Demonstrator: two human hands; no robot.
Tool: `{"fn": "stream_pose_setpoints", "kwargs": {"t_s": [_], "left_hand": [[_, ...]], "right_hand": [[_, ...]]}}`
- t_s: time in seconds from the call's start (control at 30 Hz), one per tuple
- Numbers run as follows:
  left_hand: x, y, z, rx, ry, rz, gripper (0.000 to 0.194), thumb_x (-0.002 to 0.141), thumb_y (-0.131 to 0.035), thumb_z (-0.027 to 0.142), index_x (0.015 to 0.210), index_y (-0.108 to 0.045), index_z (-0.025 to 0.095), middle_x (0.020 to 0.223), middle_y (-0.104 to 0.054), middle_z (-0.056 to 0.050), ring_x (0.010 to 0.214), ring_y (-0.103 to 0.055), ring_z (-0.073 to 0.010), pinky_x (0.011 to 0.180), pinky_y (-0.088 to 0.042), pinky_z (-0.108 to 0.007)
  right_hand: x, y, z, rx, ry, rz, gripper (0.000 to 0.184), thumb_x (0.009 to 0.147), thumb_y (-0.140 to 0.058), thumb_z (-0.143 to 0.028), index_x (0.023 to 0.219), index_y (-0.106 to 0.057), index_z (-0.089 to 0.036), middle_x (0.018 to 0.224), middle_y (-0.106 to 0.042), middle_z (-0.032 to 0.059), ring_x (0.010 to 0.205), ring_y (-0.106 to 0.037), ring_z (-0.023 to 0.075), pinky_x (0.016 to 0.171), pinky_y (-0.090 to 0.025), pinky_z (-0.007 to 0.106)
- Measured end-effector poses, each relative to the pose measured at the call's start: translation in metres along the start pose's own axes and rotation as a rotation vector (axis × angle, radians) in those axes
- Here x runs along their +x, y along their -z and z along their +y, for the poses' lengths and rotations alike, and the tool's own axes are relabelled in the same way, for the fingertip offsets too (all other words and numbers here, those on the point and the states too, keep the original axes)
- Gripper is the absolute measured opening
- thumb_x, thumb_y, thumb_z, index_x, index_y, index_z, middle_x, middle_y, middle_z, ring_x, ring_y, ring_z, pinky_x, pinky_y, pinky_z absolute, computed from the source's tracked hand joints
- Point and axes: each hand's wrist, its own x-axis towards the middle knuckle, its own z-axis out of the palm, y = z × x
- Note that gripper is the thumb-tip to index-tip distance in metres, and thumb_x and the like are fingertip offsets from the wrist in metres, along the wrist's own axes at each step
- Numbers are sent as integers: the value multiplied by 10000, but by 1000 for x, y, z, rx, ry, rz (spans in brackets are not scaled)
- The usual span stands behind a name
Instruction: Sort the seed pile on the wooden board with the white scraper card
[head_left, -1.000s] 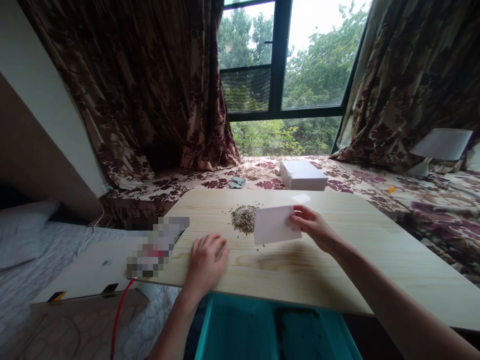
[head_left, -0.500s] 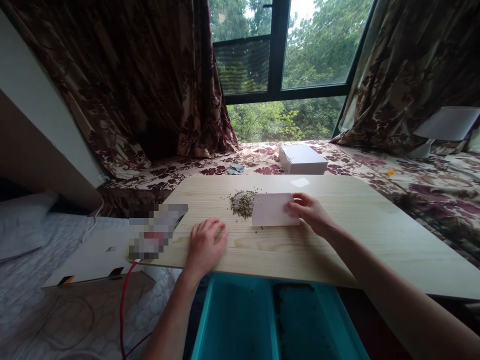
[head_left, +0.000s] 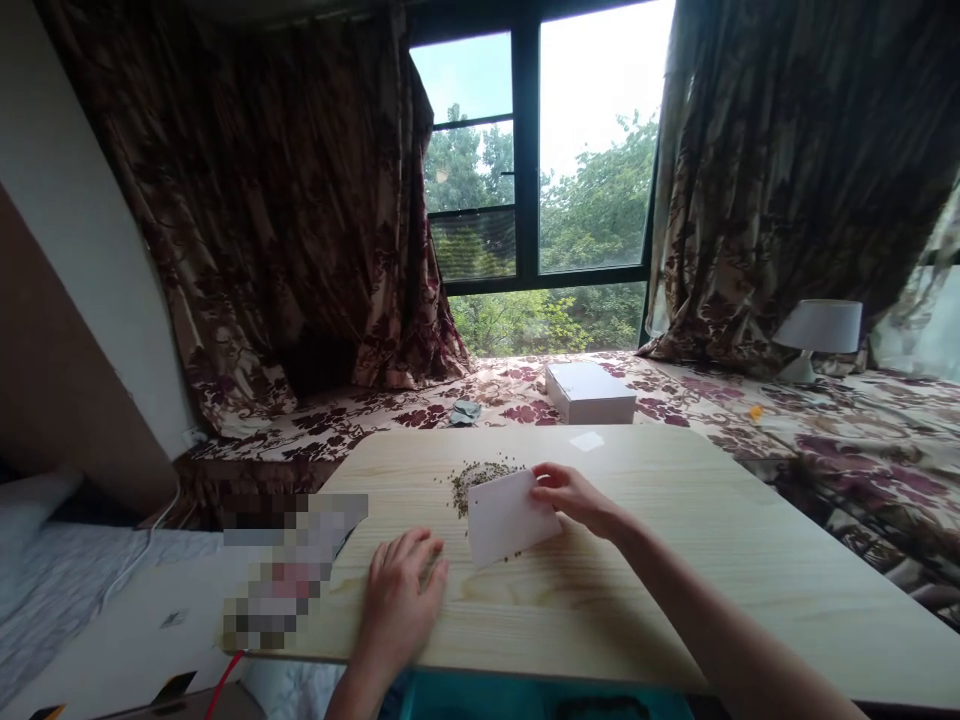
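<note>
My right hand (head_left: 568,497) pinches the upper right corner of a white card (head_left: 510,520), which is tilted over the pale wooden tabletop (head_left: 645,570). Behind the card's left side lies a loose pile of small dark green-brown grains (head_left: 466,485), partly hidden by it. A few stray grains sit along the card's lower edge. To the left, my left hand (head_left: 409,580) rests on the tabletop near the front edge, fingers stretched and slightly spread, holding nothing.
A small white paper (head_left: 587,441) lies at the table's back. Beyond it, a white box (head_left: 590,395) and a grey-green cloth (head_left: 465,411) sit on the floral ledge. A blurred-out item (head_left: 292,570) is at the table's left. Below the front edge shows a teal tray (head_left: 480,695).
The view has tilted up. My right hand has swung the card left and turned it, so it covers more of the grain pile. My left hand stays flat on the table.
</note>
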Motion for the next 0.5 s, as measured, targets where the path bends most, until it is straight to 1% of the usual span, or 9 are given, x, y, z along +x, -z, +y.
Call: {"fn": "stream_pose_setpoints", "kwargs": {"t_s": [0.13, 0.23, 0.37, 0.5], "left_hand": [[-1, -4, -4, 7, -5, 6, 190, 811, -515, 266, 930, -662, 252, 1053, -669, -48, 1029, -582, -226, 958, -405, -460], [-1, -6, -6, 11, -22, 23, 186, 808, -520, 269, 927, -663, 254, 1050, -671, -46, 1027, -583, -223, 955, -407, -450], [-1, -3, -5, 11, -19, 12, 196, 815, -508, 273, 933, -663, 247, 1058, -668, -42, 1028, -577, -214, 954, -405, -437], [-1, -1, -3, 3, -10, 1, 194, 808, -516, 271, 938, -658, 242, 1060, -663, -37, 1025, -569, -212, 945, -406, -425]], "right_hand": [[-7, 5, -3, -22, -37, -94, 208, 608, -661, -187, 813, -633, -165, 688, -659, -13, 605, -556, 108, 556, -385, 224], [-20, 9, -8, -41, -64, -155, 235, 597, -695, -212, 820, -639, -168, 689, -655, -12, 607, -550, 113, 561, -381, 230], [-44, 17, -11, -36, -114, -237, 318, 582, -758, -294, 844, -636, -162, 709, -646, -9, 627, -543, 114, 600, -390, 246], [-75, 23, -8, 7, -149, -278, 353, 594, -780, -328, 861, -620, -161, 703, -622, -15, 628, -517, 102, 591, -357, 235]]}}
